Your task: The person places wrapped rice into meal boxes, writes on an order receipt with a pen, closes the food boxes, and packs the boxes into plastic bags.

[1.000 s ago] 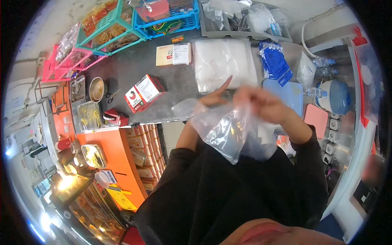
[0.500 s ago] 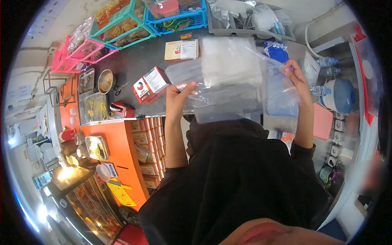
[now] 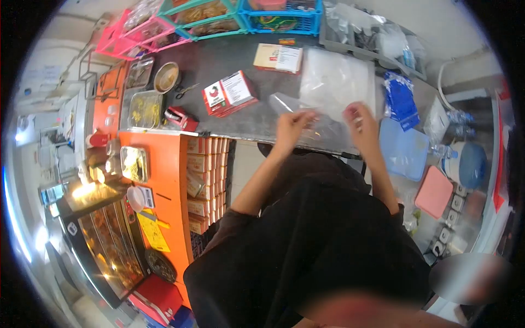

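A clear plastic bag (image 3: 330, 133) hangs between my two hands at the front edge of the dark worktop. My left hand (image 3: 293, 130) pinches its left side, with thumb and fingers together. On the other side, my right hand (image 3: 363, 128) has its fingers curled in at the bag, slightly blurred by motion. Just beyond lies a stack of clear plastic sheets or bags (image 3: 336, 79), flat on the worktop. To the left of my hands sits a pile of red and white printed cartons (image 3: 229, 94), folded flat. The see-through film makes the bag's outline hard to follow.
Another printed carton stack (image 3: 278, 58) lies farther back. A blue packet (image 3: 401, 101) and a blue lid (image 3: 403, 148) are on the right. Scissors (image 3: 186, 91), a metal bowl (image 3: 167, 77) and a red stapler-like tool (image 3: 181, 118) sit left. A grey bin (image 3: 372, 52) stands behind.
My hands have come down and closer together, bringing the plastic from a wide, raised spread to low over the worktop edge. The view has shifted, showing more of the right side.
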A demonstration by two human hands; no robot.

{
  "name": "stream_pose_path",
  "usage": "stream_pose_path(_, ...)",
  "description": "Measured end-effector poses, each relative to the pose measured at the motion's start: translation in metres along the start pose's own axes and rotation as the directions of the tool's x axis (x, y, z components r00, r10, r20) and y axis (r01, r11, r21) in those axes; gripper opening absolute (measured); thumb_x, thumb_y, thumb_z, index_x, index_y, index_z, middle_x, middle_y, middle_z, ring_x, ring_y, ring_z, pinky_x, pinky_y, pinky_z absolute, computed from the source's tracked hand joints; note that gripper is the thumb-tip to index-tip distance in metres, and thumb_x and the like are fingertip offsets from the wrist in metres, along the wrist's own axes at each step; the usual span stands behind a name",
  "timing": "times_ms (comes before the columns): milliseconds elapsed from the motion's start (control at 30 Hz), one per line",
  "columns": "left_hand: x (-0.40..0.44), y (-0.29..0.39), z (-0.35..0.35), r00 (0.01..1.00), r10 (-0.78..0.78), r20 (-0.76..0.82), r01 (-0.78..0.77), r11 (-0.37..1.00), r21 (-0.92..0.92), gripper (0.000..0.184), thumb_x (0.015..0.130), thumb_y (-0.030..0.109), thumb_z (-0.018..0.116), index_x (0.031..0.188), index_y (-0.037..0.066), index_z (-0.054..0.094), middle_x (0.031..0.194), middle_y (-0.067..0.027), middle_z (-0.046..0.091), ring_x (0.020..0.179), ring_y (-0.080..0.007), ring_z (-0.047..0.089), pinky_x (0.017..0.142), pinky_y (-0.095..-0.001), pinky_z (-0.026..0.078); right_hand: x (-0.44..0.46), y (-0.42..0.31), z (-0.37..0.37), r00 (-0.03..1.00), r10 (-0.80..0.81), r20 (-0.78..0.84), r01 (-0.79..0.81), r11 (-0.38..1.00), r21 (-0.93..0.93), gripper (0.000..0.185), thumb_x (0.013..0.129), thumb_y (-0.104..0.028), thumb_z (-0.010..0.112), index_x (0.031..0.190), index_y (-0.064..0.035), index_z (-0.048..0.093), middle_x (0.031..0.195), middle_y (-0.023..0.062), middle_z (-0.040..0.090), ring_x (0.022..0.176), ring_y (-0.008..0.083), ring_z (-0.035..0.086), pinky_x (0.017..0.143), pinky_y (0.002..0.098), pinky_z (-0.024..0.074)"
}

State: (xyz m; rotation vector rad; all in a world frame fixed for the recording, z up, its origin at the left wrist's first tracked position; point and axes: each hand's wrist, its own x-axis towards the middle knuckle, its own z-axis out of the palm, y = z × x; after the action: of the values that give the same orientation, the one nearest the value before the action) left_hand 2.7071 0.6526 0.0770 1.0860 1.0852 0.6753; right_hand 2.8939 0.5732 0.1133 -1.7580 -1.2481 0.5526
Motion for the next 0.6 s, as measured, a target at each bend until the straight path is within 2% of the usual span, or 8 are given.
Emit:
stream_pose_path(67, -0.005, 0.0, 0.004, 0.989, 0.14, 0.043, -0.136, 0.988, -0.076, 0.028, 0.081, 0.024, 0.074, 0.083, -0.003, 0.066, 0.071, -0.0038, 0.063, 0.065, -0.0112, 0.06, 0.059, -0.0246, 0.048, -0.009, -0.027, 0.024, 0.976, 0.035, 0.216, -0.059, 0.993, 0.106, 0.015, 0.085, -0.015, 0.067, 0.092, -0.0049, 0.059, 0.079, 0.0033, 0.062, 0.071, 0.0101, 0.057, 0.06, 0.0231, 0.0439)
stream_pose_path(133, -0.013, 0.011, 0.01, 0.978, -0.152, 0.14, 0.175, 0.971, -0.164, 0.021, 0.081, 0.017, 0.074, 0.08, -0.002, 0.066, 0.071, -0.0045, 0.063, 0.071, -0.0134, 0.062, 0.064, -0.0259, 0.05, -0.008, -0.003, 0.049, 0.931, 0.046, 0.362, -0.117, 0.977, 0.177, 0.017, 0.083, -0.019, 0.069, 0.091, -0.0043, 0.063, 0.075, 0.0038, 0.06, 0.07, 0.0113, 0.056, 0.058, 0.0253, 0.0429)
stream_pose_path(167, -0.018, 0.017, 0.017, 0.983, -0.046, 0.177, 0.12, 0.891, -0.437, 0.018, 0.079, 0.01, 0.074, 0.09, -0.001, 0.065, 0.071, -0.0035, 0.063, 0.069, -0.0155, 0.062, 0.063, -0.0273, 0.05, -0.01, 0.01, 0.058, 0.868, 0.054, 0.493, -0.191, 0.954, 0.231, 0.021, 0.082, -0.023, 0.071, 0.089, -0.0037, 0.067, 0.071, 0.0042, 0.058, 0.069, 0.0124, 0.056, 0.056, 0.0274, 0.0419)
stream_pose_path(300, -0.02, 0.02, -0.016, 0.977, -0.181, 0.111, 0.206, 0.931, -0.301, 0.023, 0.079, 0.002, 0.07, 0.101, 0.003, 0.062, 0.075, -0.0023, 0.064, 0.068, -0.0191, 0.063, 0.063, -0.029, 0.051, 0.001, -0.008, 0.028, 0.854, -0.136, 0.503, -0.003, 0.964, 0.265, 0.015, 0.082, -0.015, 0.068, 0.078, -0.0002, 0.066, 0.064, 0.0061, 0.054, 0.062, 0.0158, 0.049, 0.055, 0.0284, 0.0374)
stream_pose_path(400, -0.006, 0.015, -0.07, 0.96, 0.224, -0.169, -0.079, 0.793, 0.604, 0.032, 0.077, -0.001, 0.066, 0.107, 0.006, 0.057, 0.087, -0.0078, 0.065, 0.078, -0.0253, 0.064, 0.068, -0.0329, 0.052, 0.016, -0.012, -0.017, 0.938, -0.345, -0.032, 0.329, 0.917, -0.227, 0.014, 0.071, 0.001, 0.061, 0.063, 0.0011, 0.049, 0.06, 0.0077, 0.043, 0.058, 0.0239, 0.043, 0.055, 0.0305, 0.0365)
stream_pose_path(467, -0.014, 0.024, -0.062, 0.765, 0.501, -0.406, -0.131, 0.737, 0.663, 0.029, 0.076, -0.003, 0.06, 0.103, 0.007, 0.056, 0.089, -0.0138, 0.064, 0.079, -0.0314, 0.064, 0.068, -0.0374, 0.051, 0.012, -0.039, 0.0, 0.896, -0.364, -0.254, 0.37, 0.929, -0.029, 0.009, 0.07, 0.004, 0.061, 0.075, 0.0003, 0.054, 0.064, 0.0073, 0.046, 0.06, 0.0207, 0.046, 0.057, 0.0295, 0.0385)
stream_pose_path(533, -0.012, 0.036, -0.054, 0.468, 0.877, -0.111, -0.427, 0.335, 0.84, 0.029, 0.076, -0.002, 0.058, 0.103, 0.006, 0.054, 0.081, -0.0168, 0.061, 0.074, -0.036, 0.063, 0.061, -0.0404, 0.05, 0.011, -0.063, 0.015, 0.914, -0.308, -0.266, 0.35, 0.928, 0.128, 0.014, 0.069, 0.006, 0.061, 0.081, -0.0001, 0.056, 0.065, 0.0072, 0.046, 0.06, 0.0201, 0.047, 0.058, 0.0295, 0.0405)
stream_pose_path(600, 0.01, 0.003, -0.037, 0.525, 0.839, -0.143, -0.596, 0.483, 0.642, 0.028, 0.077, -0.001, 0.055, 0.103, 0.008, 0.054, 0.076, -0.0147, 0.061, 0.067, -0.039, 0.061, 0.058, -0.0433, 0.05, 0.012, -0.056, 0.025, 0.994, -0.101, 0.038, 0.1, 0.994, 0.033, 0.023, 0.069, 0.007, 0.059, 0.09, -0.0028, 0.06, 0.069, 0.0089, 0.053, 0.064, 0.0199, 0.052, 0.062, 0.0293, 0.0438)
